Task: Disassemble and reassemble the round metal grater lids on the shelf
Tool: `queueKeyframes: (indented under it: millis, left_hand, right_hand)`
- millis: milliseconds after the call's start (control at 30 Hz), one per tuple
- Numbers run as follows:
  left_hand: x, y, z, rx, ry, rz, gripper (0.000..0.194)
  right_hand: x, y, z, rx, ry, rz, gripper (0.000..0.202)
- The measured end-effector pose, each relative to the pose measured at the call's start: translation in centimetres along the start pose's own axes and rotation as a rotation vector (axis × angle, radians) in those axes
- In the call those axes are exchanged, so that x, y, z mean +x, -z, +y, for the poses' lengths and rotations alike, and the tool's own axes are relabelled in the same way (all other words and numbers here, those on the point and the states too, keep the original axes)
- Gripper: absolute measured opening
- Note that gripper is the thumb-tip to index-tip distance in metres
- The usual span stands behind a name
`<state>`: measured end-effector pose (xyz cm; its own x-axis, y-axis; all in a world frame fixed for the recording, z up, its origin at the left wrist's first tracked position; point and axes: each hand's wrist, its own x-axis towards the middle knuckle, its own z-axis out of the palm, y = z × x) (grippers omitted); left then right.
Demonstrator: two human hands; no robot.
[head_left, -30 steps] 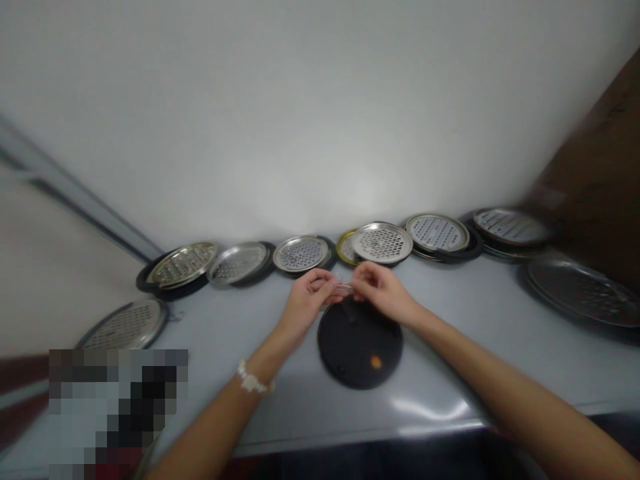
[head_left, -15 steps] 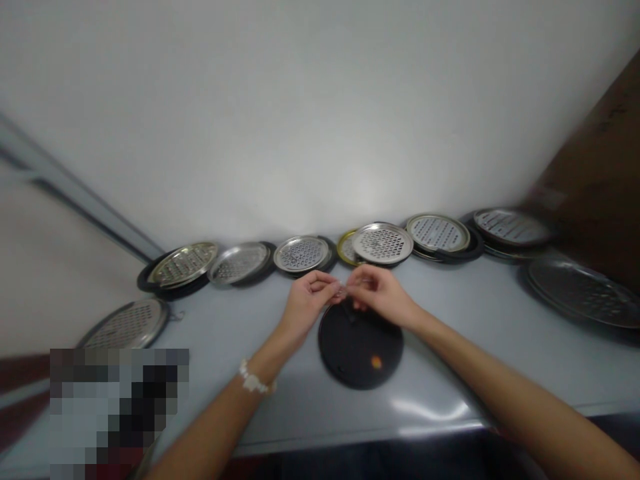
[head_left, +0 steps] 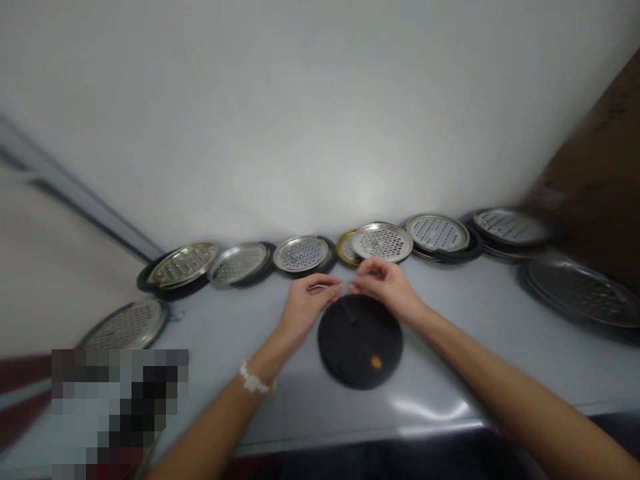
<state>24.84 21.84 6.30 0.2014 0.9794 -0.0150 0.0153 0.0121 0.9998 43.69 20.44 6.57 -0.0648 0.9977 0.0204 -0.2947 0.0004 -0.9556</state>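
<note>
Disc (head_left: 360,343), black, without long axis, lies on the worktop (head_left: 285,413), five o'clock from my left grip (head_left: 306,301), seven from my right grip (head_left: 387,285); both near, curled; whether grasping anything, I cannot tell.

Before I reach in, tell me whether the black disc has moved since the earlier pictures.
No: judged against the table's near edge, the black disc shows no visible shift in any direction.
</note>
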Motion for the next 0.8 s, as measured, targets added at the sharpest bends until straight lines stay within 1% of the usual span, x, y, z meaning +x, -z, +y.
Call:
queueKeyframes:
  millis: [133, 267, 367, 467, 600, 800]
  left_hand:
    - [0.01, 0.01, -0.19, 0.002, -0.014, -0.021, 0.026]
    - [0.09, -0.04, -0.24, -0.038, -0.036, -0.001, 0.028]
    - [0.13, -0.06, -0.2, -0.051, -0.026, -0.011, 0.027]
    - [0.12, -0.05, -0.13, -0.037, -0.007, -0.036, 0.027]
    - [0.09, -0.07, -0.08, -0.013, -0.031, -0.037, 0.024]
    - [-0.08, -0.18, 0.15, -0.032, -0.049, -0.046, 0.019]
  right_hand:
    - [0.08, -0.02, 0.12, -0.002, 0.003, -0.041, 0.037]
    - [-0.05, -0.23, 0.21, -0.106, 0.021, -0.146, 0.038]
    - [-0.24, -0.42, 0.16, -0.178, 0.015, -0.194, 0.037]
    - [-0.29, -0.48, 0.14, -0.214, 0.017, -0.209, 0.036]
    - [-0.1, -0.33, 0.22, -0.223, 0.039, -0.189, 0.036]
    - [-0.01, -0.22, 0.43, -0.178, 0.02, -0.202, 0.032]
